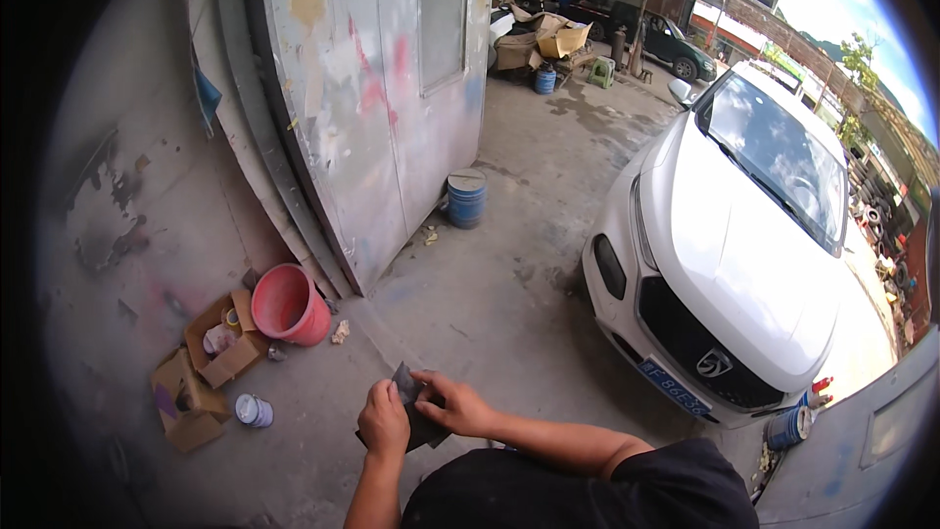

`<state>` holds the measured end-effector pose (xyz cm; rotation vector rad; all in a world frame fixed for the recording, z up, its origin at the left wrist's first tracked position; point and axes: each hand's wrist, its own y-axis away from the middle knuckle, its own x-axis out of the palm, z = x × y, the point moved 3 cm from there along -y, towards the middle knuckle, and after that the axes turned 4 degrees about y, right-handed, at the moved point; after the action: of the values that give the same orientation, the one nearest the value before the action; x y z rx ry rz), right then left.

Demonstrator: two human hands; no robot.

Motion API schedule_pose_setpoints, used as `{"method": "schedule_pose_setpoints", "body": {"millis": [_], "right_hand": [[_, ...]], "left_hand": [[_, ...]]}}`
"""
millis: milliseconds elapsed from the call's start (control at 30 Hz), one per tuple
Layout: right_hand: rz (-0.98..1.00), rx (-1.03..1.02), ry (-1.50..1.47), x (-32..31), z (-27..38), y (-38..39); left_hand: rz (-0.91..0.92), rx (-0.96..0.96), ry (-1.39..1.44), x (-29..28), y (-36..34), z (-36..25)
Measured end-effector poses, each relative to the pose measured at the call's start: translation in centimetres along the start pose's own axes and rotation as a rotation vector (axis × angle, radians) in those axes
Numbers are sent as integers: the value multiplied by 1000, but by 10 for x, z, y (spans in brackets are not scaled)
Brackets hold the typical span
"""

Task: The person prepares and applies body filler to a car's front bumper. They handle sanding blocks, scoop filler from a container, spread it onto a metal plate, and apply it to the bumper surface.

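Note:
A thin sheet of dark sandpaper is held between both hands in front of my body, with a greyer flap of it standing up at the top. My left hand is closed on its left side, thumb pressed near the raised flap. From the right, my right hand pinches the sheet with bent fingers. Part of the sheet is hidden behind the fingers, and its lower edge shows below them.
To the right stands a white car. A grey paint-stained metal door is ahead left, a blue bucket beside it. At left on the floor are a red bucket, cardboard boxes and a small can.

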<state>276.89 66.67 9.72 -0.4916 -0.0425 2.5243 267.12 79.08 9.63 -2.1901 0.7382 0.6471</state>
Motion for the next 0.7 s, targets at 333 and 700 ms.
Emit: {"method": "schedule_pose_setpoints", "body": {"millis": [333,700], "right_hand": [[94,-85,124,7,-5,21],[-57,125,181,-19,-18,12]], "left_hand": [[-207,-81,-43,-22,-26,34],[28,-927,565,10,64,143]]}}
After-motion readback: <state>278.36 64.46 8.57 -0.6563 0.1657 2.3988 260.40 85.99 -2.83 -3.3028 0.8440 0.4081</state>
